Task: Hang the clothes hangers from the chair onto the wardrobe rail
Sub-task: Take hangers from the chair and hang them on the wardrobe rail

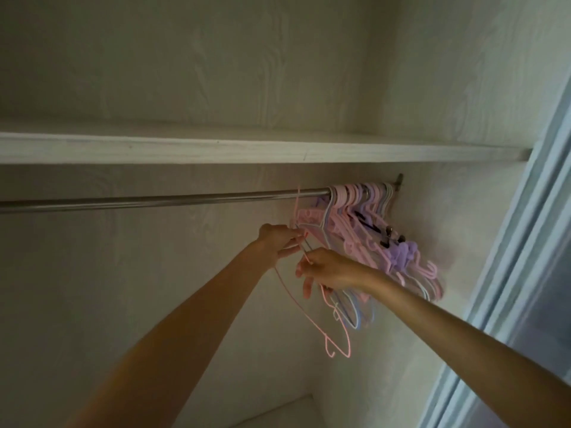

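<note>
I see the steel wardrobe rail under a white shelf, a bunch of pink, lilac and blue hangers crowded at its right end. My left hand pinches a thin pink wire hanger below the rail; my right hand pinches it too, other fingers loosely extended.

Counts: 1 metal rail, 1 shelf above it. 2 hands in view, left hand and right hand. 1 thin pink wire hanger between them. Bunched hangers at rail's right end: too tangled to count.
</note>
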A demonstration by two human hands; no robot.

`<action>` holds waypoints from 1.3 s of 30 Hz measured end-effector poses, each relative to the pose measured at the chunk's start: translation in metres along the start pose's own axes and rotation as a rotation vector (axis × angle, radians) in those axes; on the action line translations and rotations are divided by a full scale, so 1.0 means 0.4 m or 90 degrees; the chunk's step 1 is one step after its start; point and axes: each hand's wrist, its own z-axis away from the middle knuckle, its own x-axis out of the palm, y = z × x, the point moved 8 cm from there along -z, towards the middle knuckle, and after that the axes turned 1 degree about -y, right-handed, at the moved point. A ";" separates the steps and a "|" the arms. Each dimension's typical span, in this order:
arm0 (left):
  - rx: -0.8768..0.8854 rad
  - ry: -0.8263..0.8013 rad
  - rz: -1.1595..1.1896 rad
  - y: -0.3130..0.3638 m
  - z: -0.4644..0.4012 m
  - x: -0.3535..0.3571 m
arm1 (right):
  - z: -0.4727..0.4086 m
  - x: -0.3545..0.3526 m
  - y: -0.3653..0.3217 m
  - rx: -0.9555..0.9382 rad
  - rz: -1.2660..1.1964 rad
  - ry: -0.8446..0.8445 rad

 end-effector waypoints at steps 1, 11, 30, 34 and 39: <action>0.005 0.005 -0.050 0.006 -0.003 0.005 | -0.008 -0.013 0.007 0.006 0.003 0.042; 0.465 0.310 -0.891 0.196 0.048 -0.055 | -0.069 -0.038 0.112 0.069 0.086 0.148; 0.484 0.370 -1.109 0.127 -0.011 -0.102 | -0.225 -0.268 0.005 -0.140 0.487 0.469; 0.486 0.379 -1.107 0.128 -0.014 -0.101 | -0.214 -0.307 0.071 -0.094 0.465 0.457; 0.461 0.380 -1.126 0.127 -0.017 -0.102 | -0.200 -0.335 0.110 -0.028 0.521 0.424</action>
